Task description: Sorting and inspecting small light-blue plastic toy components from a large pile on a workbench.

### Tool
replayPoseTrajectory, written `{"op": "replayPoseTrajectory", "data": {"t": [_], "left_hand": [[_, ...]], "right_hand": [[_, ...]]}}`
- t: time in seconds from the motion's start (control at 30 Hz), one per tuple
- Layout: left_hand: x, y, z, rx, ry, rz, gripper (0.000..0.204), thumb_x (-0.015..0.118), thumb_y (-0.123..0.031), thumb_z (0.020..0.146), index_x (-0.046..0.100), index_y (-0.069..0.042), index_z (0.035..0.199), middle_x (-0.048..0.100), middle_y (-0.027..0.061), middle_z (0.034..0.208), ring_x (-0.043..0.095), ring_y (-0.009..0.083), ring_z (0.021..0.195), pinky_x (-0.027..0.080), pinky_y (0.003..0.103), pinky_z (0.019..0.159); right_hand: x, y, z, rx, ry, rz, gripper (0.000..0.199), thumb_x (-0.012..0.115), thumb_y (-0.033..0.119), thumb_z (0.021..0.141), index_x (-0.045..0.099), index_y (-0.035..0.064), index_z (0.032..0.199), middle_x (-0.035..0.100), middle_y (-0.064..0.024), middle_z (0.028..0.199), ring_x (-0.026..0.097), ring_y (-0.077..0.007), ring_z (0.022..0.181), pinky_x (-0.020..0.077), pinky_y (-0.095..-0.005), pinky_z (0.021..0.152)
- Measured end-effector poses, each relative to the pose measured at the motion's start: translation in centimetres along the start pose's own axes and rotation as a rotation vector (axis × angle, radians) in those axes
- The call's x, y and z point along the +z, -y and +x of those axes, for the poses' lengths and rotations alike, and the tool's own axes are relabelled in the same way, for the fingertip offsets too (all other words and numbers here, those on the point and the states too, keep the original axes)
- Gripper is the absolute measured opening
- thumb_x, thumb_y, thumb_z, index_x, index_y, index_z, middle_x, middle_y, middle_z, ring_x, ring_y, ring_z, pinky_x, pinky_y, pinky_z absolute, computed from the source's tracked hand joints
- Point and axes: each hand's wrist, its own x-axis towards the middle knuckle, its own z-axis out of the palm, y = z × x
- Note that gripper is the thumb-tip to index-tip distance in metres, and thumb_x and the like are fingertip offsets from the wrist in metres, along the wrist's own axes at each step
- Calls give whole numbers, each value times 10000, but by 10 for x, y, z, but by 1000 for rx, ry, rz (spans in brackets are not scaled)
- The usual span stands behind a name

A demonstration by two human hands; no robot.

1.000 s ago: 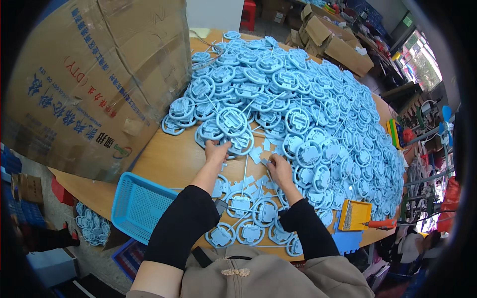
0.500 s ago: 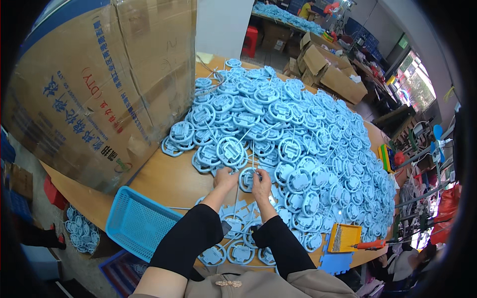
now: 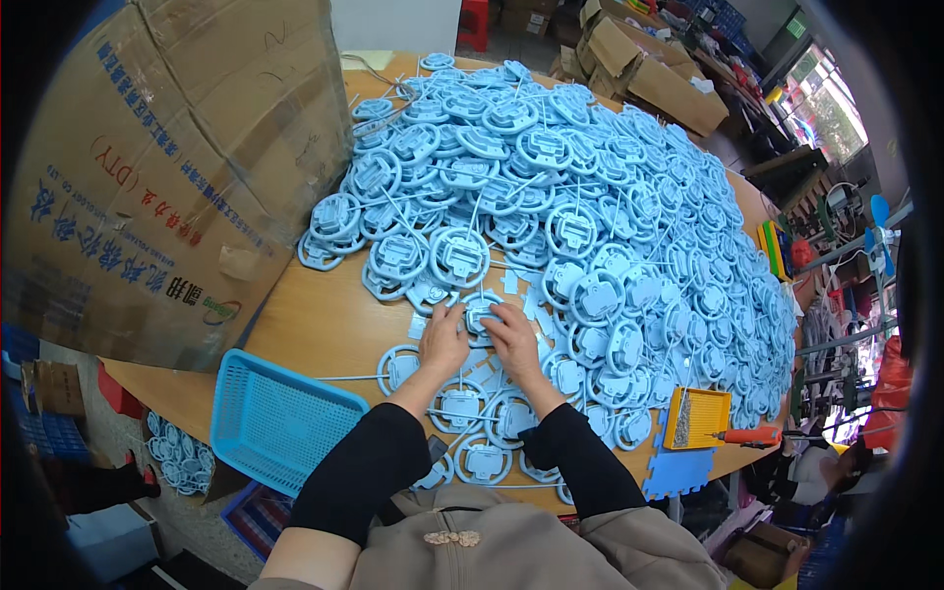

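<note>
A pale-blue round plastic part with a ringed rim and a blocky centre (image 3: pixel 480 311) lies between my two hands at the near edge of a heap of similar parts (image 3: pixel 551 177). My left hand (image 3: pixel 444 340) has its fingers bent at the part's left side. My right hand (image 3: pixel 514 338) curls over the right side, fingertips on the part. Both hands are closed on it, though the exact contact under the fingers is hidden. Small flat blue pieces (image 3: pixel 484 372) lie just below the hands. More ringed parts with thin rods (image 3: pixel 460 405) lie nearer to me.
On the left stand a large cardboard box (image 3: pixel 187 187) and a blue mesh basket (image 3: pixel 280 418). A yellow tray of small pieces (image 3: pixel 698 418), an orange-handled screwdriver (image 3: pixel 749 436) and a blue foam mat (image 3: pixel 678 472) are at the right. Beyond the wooden table (image 3: pixel 329 320) are open cartons (image 3: pixel 649 69).
The view has shifted, with the heap higher in the picture. My right hand has changed from a pinch at the part's side to fingers reaching over it; the part remains between my hands.
</note>
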Motion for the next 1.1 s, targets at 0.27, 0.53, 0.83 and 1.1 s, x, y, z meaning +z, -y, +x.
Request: {"op": "replayPoseTrajectory", "data": {"t": [0.27,0.53,0.83,1.1], "left_hand": [[-1,-10,1,-29,-17,-27,423,674,-303,771,593,-81,1122,533,117,1036,585,292,901,468,412,742],[-3,-17,18,-83,12,64,406,697,-372,758,611,-118,1062,600,120,989,607,322,862,473,430,713],[-3,-19,24,-9,0,183,441,662,-409,782,589,-145,1129,643,132,908,627,331,826,478,435,695],[-25,-25,45,-15,266,256,560,690,-462,723,540,-135,1153,664,156,876,636,338,860,484,441,730]], "right_hand": [[3,4,-15,2,54,-151,311,609,50,797,615,55,1108,519,-132,1250,440,-346,1189,356,-399,997],[12,-20,-10,303,-81,110,291,610,55,790,613,24,1080,559,-135,1182,533,-297,1066,423,-364,909],[9,-11,-3,383,-105,-142,416,667,173,764,567,31,1142,573,-142,1051,500,-305,1012,393,-402,885],[-7,-1,17,604,200,-241,456,637,339,794,561,101,1176,539,-123,1121,476,-304,1056,368,-479,875]]}}
